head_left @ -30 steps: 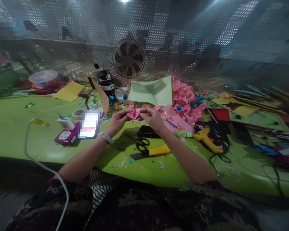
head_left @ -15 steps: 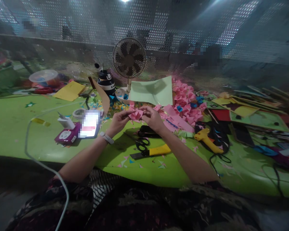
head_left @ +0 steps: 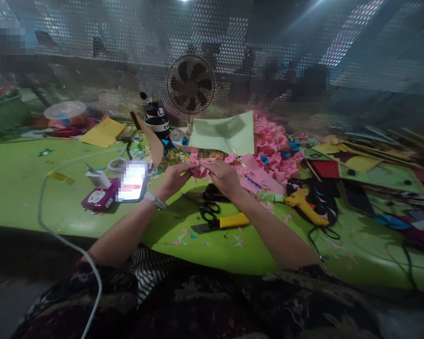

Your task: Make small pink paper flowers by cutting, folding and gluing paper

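Note:
Between my two hands, above the green tabletop, is a pink paper flower [head_left: 199,170]. My left hand [head_left: 176,178] pinches its left side, with a white watch [head_left: 155,201] on that wrist. The fingers of my right hand [head_left: 224,177] press on its right and upper edge, partly covering it. Beneath the hands lie black-handled scissors [head_left: 209,211] and a yellow utility knife [head_left: 233,220]. Past my right hand a big heap of pink paper flowers [head_left: 270,141] is piled, with a few blue ones, beside pink paper sheets [head_left: 259,178].
To the left sit a lit phone [head_left: 131,181], a purple power adapter [head_left: 99,197] and a white cable [head_left: 61,239]. A fan [head_left: 191,84], a bottle [head_left: 156,118] and a pale green sheet [head_left: 223,133] stand behind. At right lie a yellow glue gun [head_left: 305,207] and a dark phone [head_left: 356,197].
My right hand has turned over the flower, its fingers now reaching flatter and further left across it. Less of the flower shows. The left hand keeps its pinch, nearly in place.

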`<state>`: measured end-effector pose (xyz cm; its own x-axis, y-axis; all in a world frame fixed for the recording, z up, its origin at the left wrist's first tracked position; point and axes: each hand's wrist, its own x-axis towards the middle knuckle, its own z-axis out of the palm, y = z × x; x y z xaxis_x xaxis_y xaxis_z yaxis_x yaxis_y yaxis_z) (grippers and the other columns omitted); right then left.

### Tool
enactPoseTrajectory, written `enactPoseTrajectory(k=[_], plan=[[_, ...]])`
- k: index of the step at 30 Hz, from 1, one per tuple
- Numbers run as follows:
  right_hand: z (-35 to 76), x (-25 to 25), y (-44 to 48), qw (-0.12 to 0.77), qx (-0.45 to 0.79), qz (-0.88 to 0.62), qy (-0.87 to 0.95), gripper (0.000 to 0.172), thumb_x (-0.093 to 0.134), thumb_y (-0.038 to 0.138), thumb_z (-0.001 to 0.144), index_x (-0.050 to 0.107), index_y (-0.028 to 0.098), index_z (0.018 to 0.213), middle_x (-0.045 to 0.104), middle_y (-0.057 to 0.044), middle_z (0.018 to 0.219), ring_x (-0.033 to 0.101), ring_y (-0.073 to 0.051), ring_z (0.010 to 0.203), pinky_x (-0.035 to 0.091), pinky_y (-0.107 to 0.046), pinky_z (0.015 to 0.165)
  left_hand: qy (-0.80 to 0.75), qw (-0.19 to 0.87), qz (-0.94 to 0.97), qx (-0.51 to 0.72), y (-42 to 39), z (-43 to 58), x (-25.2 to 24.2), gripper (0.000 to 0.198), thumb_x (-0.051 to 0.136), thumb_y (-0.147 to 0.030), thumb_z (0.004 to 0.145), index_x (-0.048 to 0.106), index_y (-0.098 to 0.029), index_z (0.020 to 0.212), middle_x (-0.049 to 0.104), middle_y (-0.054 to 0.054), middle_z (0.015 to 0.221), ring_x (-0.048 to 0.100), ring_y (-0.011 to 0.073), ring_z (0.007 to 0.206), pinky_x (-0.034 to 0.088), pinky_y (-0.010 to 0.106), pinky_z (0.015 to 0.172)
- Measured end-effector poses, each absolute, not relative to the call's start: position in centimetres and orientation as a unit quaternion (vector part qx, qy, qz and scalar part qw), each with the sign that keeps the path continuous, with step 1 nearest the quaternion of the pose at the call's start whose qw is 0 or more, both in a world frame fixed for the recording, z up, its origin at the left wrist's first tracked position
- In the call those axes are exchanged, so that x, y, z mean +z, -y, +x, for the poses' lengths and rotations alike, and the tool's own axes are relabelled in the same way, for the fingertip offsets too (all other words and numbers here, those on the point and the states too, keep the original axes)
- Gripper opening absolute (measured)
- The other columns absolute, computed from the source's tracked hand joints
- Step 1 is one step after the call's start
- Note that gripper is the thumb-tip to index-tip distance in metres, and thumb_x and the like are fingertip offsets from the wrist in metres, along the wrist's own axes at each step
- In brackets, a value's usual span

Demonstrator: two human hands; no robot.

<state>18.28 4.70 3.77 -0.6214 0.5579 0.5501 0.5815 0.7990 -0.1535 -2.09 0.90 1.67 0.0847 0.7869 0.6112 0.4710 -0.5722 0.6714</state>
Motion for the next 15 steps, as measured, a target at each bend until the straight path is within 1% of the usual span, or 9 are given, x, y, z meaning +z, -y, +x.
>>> enactPoseTrajectory(k=[5,7,10,12,15], plan=[[18.0,3.3,-4.8,0.293,-0.012,-0.316,0.902,0.040,0.045,0.007,0.090,0.068,0.017,0.122,0.071,-0.013,0.121,0.062,-0.026,0.115,0.049,-0.042,0.100,-0.444,0.115,0.738,0.496,-0.9,-2.2,1.5,0.028,0.059,-0.021,0.086,0.078,-0.025,0.107,0.078,0.008,0.102,0.073,0.0232,0.094,0.056,0.036,0.088],[18.0,3.3,-4.7,0.274,-0.013,-0.318,0.907,0.039,0.046,0.007,0.089,0.069,0.016,0.120,0.071,-0.014,0.119,0.063,-0.026,0.112,0.049,-0.041,0.099,-0.442,0.094,0.753,0.479,-0.8,-2.3,1.5,0.030,0.058,-0.022,0.087,0.076,-0.025,0.110,0.078,0.008,0.103,0.073,0.0224,0.094,0.056,0.035,0.086],[17.9,3.4,-4.4,0.261,-0.016,-0.328,0.908,0.038,0.043,0.006,0.089,0.070,0.015,0.114,0.073,-0.015,0.113,0.065,-0.027,0.106,0.049,-0.040,0.095,-0.442,0.062,0.765,0.464,-0.6,-2.3,1.5,0.030,0.058,-0.021,0.087,0.075,-0.024,0.113,0.077,0.008,0.104,0.073,0.0215,0.094,0.055,0.034,0.085],[17.8,3.4,-4.1,0.270,-0.007,-0.337,0.902,0.038,0.041,0.007,0.089,0.068,0.013,0.115,0.073,-0.015,0.113,0.065,-0.027,0.104,0.049,-0.038,0.092,-0.456,0.045,0.762,0.457,-0.4,-2.2,1.5,0.028,0.058,-0.022,0.088,0.075,-0.024,0.111,0.077,0.009,0.105,0.073,0.0218,0.092,0.054,0.032,0.084],[17.6,3.5,-3.8,0.277,0.024,-0.368,0.887,0.039,0.040,0.009,0.088,0.065,0.013,0.118,0.074,-0.014,0.106,0.067,-0.026,0.092,0.049,-0.034,0.080,-0.497,0.032,0.754,0.429,0.0,-2.0,1.7,0.026,0.059,-0.025,0.088,0.074,-0.021,0.110,0.077,0.010,0.098,0.072,0.0212,0.081,0.051,0.029,0.076]])
